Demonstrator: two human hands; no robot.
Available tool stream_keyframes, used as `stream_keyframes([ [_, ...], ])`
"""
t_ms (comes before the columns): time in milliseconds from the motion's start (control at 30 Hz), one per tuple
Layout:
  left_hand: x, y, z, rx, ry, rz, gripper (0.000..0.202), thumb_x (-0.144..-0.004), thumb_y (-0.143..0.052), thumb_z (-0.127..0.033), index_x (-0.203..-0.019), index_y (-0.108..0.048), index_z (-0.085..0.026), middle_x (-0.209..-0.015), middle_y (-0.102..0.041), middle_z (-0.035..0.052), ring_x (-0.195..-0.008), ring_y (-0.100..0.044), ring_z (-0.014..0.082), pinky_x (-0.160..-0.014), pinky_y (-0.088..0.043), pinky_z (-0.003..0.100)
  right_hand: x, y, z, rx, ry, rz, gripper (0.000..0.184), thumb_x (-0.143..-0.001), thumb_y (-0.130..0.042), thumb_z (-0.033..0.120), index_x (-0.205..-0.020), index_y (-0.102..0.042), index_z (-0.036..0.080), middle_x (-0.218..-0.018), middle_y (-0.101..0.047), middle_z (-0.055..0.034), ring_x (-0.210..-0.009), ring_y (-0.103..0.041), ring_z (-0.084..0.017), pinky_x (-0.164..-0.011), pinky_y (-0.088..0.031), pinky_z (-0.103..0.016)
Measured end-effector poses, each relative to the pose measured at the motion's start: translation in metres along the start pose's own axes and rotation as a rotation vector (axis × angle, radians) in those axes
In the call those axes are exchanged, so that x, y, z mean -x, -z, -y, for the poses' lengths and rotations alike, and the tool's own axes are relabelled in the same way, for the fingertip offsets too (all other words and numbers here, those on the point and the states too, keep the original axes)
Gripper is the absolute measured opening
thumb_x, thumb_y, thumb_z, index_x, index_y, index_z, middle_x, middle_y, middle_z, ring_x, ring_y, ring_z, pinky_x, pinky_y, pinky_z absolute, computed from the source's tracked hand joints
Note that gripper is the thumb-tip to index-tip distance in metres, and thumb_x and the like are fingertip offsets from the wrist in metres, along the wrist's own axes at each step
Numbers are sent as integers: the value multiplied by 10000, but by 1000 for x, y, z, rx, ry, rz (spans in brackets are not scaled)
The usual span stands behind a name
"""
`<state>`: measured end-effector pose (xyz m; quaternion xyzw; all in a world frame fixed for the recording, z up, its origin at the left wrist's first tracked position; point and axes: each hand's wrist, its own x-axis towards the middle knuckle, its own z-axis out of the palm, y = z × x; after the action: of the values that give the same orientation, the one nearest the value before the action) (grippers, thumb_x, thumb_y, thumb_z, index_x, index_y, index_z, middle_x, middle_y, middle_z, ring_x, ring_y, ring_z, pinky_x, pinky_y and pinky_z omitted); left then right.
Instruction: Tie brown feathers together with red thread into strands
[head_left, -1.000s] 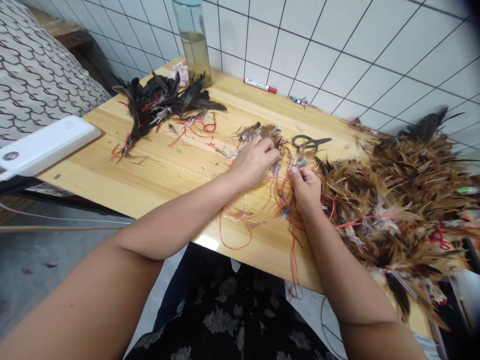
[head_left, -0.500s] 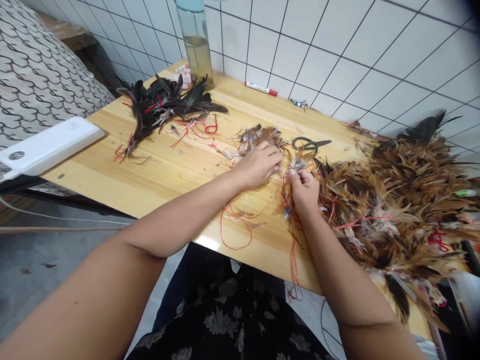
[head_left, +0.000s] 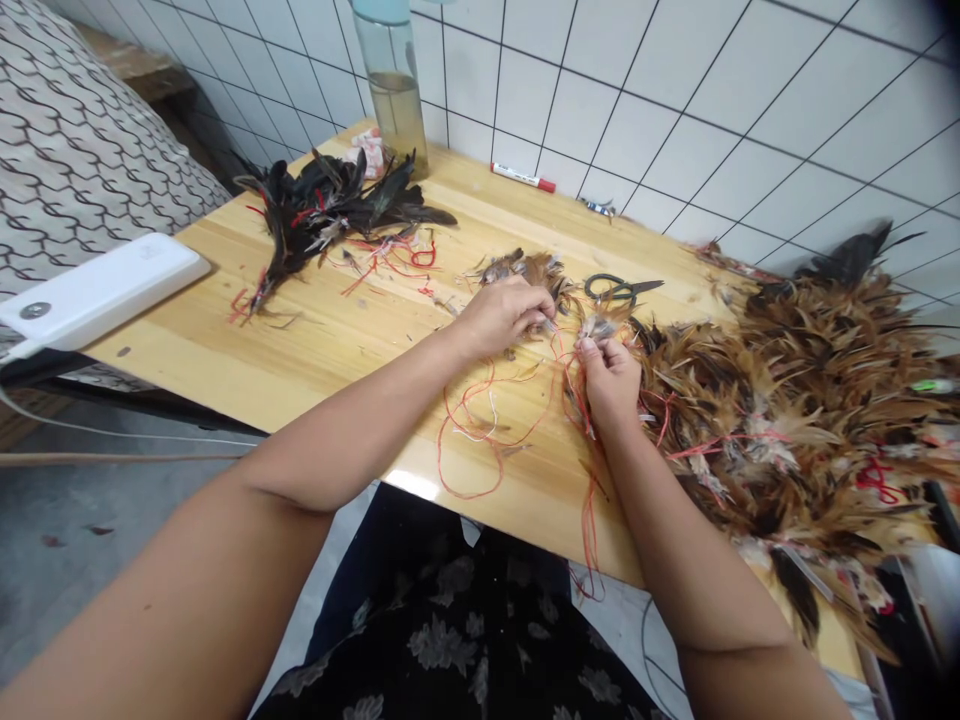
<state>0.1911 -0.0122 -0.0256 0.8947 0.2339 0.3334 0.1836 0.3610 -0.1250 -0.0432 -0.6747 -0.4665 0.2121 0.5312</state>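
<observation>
My right hand (head_left: 611, 375) is closed in a pinch on a small bunch of brown feathers (head_left: 598, 328) with grey fluffy bases. Strands of red thread (head_left: 589, 530) hang below this hand, down past the table's front edge. A short way to the left, my left hand (head_left: 504, 318) has its fingers pinched together. Something small and pale shows at the fingertips, too small to make out. Just behind the left hand lies a small heap of brown and grey feathers (head_left: 536, 268). Loose loops of red thread (head_left: 471, 495) lie on the table below it.
Black-handled scissors (head_left: 613, 288) lie behind my hands. A large pile of brown feathers (head_left: 810, 370) covers the right side. Black feathers (head_left: 315, 205), a water bottle (head_left: 396, 110), a red-capped marker (head_left: 523, 178) and a white power bank (head_left: 105, 285) are also on the table.
My left hand has moved a little left and back, widening the gap to my right hand. The thread loops on the table have shifted. My right hand has barely moved.
</observation>
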Motion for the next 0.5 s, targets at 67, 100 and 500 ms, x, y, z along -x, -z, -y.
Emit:
stream_keyframes([
  [67,0,5,3,-27,-18,-28,187,-895,-510,-213,-911,-694,-185,-870,-696,43,-881,-591,173,-823,-454,319,0,0,0,-7,-3,-5,260,-778,-590,436,-684,-598,194,-619,-596,6,-585,-473,-129,-584,-405,-265],
  [100,0,8,3,-28,-12,-53,193,-897,-507,-212,-913,-697,-184,-870,-700,43,-878,-591,171,-823,-455,318,0,-1,0,-12,-4,-8,262,-782,-589,437,-680,-592,195,-625,-603,4,-592,-481,-131,-589,-409,-266],
  [500,-1,18,-9,-76,-7,-47,203,-892,-457,-157,-907,-659,-173,-916,-680,61,-918,-592,178,-866,-442,335,1,0,0,40,40,7,250,-801,-563,403,-662,-571,196,-644,-597,2,-612,-505,-135,-607,-414,-272],
])
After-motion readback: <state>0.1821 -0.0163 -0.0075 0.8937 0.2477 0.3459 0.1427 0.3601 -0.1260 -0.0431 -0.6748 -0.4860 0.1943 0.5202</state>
